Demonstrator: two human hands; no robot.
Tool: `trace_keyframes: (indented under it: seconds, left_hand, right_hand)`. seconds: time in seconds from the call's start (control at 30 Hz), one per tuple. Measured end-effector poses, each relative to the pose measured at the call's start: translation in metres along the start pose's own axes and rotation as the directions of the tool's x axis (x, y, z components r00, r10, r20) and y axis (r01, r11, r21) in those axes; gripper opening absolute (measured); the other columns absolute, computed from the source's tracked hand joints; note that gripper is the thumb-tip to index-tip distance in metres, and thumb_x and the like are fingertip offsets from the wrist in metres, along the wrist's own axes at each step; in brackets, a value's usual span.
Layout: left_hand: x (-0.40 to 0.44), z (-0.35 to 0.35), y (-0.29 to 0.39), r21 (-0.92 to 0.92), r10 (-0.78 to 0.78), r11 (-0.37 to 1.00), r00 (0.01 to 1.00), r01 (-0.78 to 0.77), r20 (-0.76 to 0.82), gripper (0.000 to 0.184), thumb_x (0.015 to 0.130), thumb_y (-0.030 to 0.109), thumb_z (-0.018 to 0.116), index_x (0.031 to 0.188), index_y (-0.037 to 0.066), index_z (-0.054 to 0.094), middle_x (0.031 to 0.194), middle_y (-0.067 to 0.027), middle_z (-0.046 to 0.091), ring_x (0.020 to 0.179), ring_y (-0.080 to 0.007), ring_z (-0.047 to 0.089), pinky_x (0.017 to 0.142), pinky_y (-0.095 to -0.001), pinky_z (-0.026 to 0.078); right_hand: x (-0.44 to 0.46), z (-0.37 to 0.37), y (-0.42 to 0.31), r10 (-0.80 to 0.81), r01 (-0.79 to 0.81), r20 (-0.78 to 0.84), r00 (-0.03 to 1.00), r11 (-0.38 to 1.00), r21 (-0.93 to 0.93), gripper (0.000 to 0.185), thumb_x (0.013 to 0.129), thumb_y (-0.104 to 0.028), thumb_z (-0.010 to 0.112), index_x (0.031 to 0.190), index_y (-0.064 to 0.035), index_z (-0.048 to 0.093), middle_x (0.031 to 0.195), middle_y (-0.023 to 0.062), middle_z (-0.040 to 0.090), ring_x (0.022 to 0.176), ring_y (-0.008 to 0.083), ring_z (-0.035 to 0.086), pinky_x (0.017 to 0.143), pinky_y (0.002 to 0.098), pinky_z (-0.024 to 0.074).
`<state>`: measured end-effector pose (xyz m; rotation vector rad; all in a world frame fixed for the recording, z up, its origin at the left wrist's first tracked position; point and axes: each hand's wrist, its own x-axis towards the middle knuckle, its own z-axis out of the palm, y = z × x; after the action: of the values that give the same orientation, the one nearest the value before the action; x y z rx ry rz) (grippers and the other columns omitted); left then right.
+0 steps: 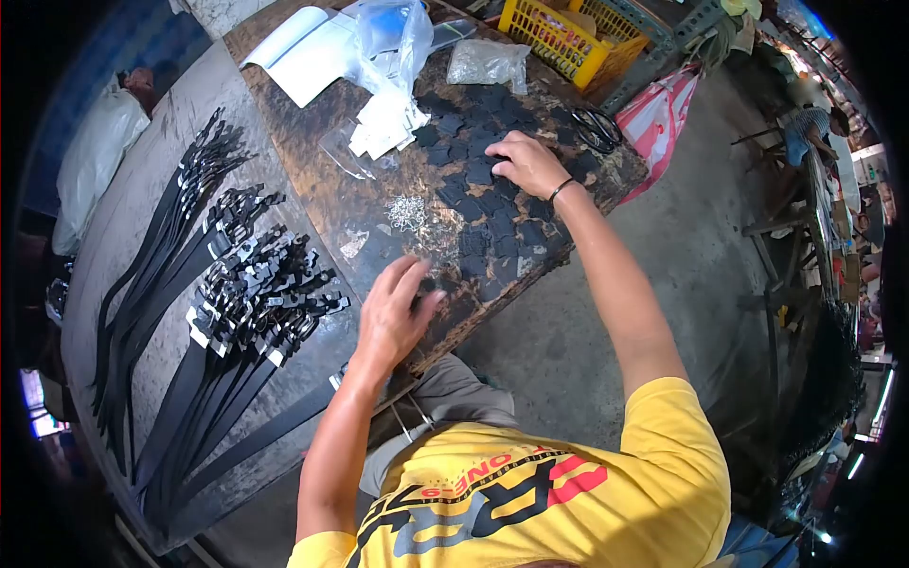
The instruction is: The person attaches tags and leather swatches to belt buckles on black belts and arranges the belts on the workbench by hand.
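My right hand point(530, 166) reaches over a spread of small flat black pieces point(488, 204) on the worn wooden table. Its fingers and thumb are bent together around the edge of one dark piece, partly hidden under them. My left hand point(390, 317) is held over the near part of the table, with thumb and fingers apart and nothing visible between them. Between the hands lies a small heap of shiny metal bits point(407, 214). Left of my left hand is a pile of black belts point(265, 298) with metal buckles and white tags.
Scissors point(596, 130) with black handles lie at the table's right edge. Farther back are white tags point(388, 123), a clear bag of small parts point(488, 64), papers point(303, 57) and a yellow crate point(554, 40). More black belts point(175, 213) lie far left.
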<state>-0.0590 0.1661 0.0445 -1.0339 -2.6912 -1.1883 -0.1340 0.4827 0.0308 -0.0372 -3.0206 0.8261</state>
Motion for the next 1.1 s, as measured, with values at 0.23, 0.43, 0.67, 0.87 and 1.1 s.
trace_keyframes:
  seconds: [0.23, 0.43, 0.67, 0.87, 1.1]
  left_hand:
    - [-0.095, -0.054, -0.019, -0.159, -0.321, 0.945, 0.908, 0.286, -0.269, 0.020, 0.082, 0.005, 0.068, 0.101, 0.000, 0.065, 0.106, -0.0164, 0.062, 0.093, -0.0277, 0.063, 0.082, -0.0355, 0.051]
    - [-0.181, -0.099, -0.056, 0.068, -0.323, 0.883, 0.706, 0.464, -0.630, 0.008, 0.088, 0.002, 0.060, 0.094, -0.001, 0.065, 0.094, -0.0102, 0.064, 0.086, -0.0191, 0.060, 0.078, -0.0286, 0.047]
    - [-0.226, -0.104, -0.054, 0.040, -0.350, 0.854, 0.632, 0.518, -0.692, 0.009, 0.084, 0.006, 0.066, 0.092, 0.001, 0.066, 0.090, -0.0116, 0.065, 0.083, -0.0235, 0.063, 0.075, -0.0315, 0.050]
    - [-0.232, -0.097, -0.054, -0.067, -0.422, 0.866, 0.652, 0.496, -0.630, 0.011, 0.082, 0.004, 0.068, 0.093, 0.002, 0.067, 0.092, -0.0117, 0.065, 0.085, -0.0239, 0.063, 0.076, -0.0316, 0.049]
    - [-0.225, -0.097, -0.056, 0.118, -0.297, 0.907, 0.812, 0.404, -0.502, 0.038, 0.072, 0.023, 0.077, 0.103, 0.004, 0.065, 0.102, -0.0100, 0.062, 0.094, -0.0278, 0.056, 0.082, -0.0375, 0.044]
  right_hand:
    - [0.009, 0.003, 0.004, -0.171, 0.171, 0.007, 0.985, 0.979, -0.110, 0.032, 0.079, -0.019, 0.067, 0.110, -0.0110, 0.064, 0.107, 0.0128, 0.056, 0.104, 0.0324, 0.056, 0.088, 0.0403, 0.0468]
    - [-0.018, 0.003, -0.046, -0.002, -0.010, 0.022, 1.000, 0.842, 0.540, 0.018, 0.084, -0.011, 0.064, 0.101, -0.0034, 0.063, 0.080, -0.0001, 0.061, 0.073, 0.0066, 0.055, 0.065, 0.0208, 0.0456]
    - [-0.090, 0.104, -0.238, -0.481, 0.157, 0.366, 0.796, 0.749, 0.643, 0.021, 0.084, -0.012, 0.062, 0.102, -0.0011, 0.060, 0.083, 0.0038, 0.061, 0.076, 0.0103, 0.057, 0.070, 0.0257, 0.0470]
    - [-0.120, 0.149, -0.280, -0.501, 0.450, 0.269, 0.823, 0.863, 0.231, 0.017, 0.082, -0.011, 0.062, 0.098, -0.0057, 0.060, 0.091, 0.0146, 0.063, 0.084, 0.0323, 0.063, 0.073, 0.0402, 0.0499]
    - [-0.118, 0.100, -0.255, -0.386, 0.344, 0.199, 0.901, 0.914, 0.217, 0.014, 0.082, -0.010, 0.062, 0.095, -0.0040, 0.061, 0.087, 0.0137, 0.061, 0.082, 0.0322, 0.062, 0.072, 0.0392, 0.0493]
